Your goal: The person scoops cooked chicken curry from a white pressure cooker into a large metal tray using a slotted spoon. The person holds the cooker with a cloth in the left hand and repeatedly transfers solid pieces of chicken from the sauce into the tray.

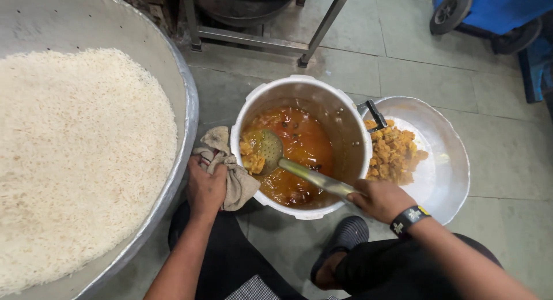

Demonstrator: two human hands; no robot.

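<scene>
Right hand (380,199), lower centre-right of frame, fingers wrapped tight round the long metal handle of a perforated steel skimmer ladle (266,152); ladle bowl sits in the gravy at the left side of the pot, carrying a few yellow-orange chunks. Left hand (205,187) at lower centre-left, fingers clenched on a crumpled beige cloth (230,173) pressed against the rim of the round aluminium pot (354,133) in frame centre. Judging by how things lie: a good heap of fried-looking orange pieces (393,153) already rests in the shallow silver metal dish (446,173) touching the pot's right side, while orange gravy with some solids remains in the pot, so the lifting-out looks partly done. Left of frame: huge metal basin (187,104) full of white rice (80,156), just beside the cloth. Upper frame: metal stand legs (322,29) on the tiled floor (449,75); blue wheeled cart (489,9) at upper right. Person's sandalled foot (343,242) sits just below the pot. Nothing blocks the pot-to-dish path.
</scene>
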